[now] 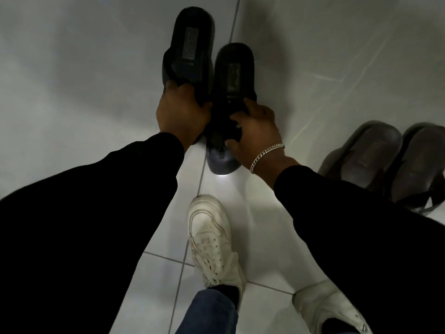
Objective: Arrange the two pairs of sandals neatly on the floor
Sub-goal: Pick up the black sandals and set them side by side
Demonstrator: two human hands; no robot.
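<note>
Down on the pale tiled floor [72,80], two black slide sandals lie side by side, each with a grey label on its footbed. The left black sandal [190,42] sits a little farther from the person than the right black sandal [232,75], and the two touch along their inner edges. The left hand [180,112] has its grip closed over the strap of the left black sandal, fingers wrapped across the top. The right hand [255,131] grips the strap area of the right black sandal, thumb on the near side and fingers curled over the upper; a silver chain bracelet [266,156] circles that wrist. Both arms wear black sleeves [96,213].

Off to the right, well apart from the black pair, a second pair of grey-brown strapped sandals [385,160] rests on the floor, the two close beside each other, partly hidden behind the right sleeve. Whether they touch cannot be told.

Nearer the camera, the person's white lace-up sneakers [212,239] stand on the tiles, with a blue denim trouser leg [209,312] above the left one.
</note>
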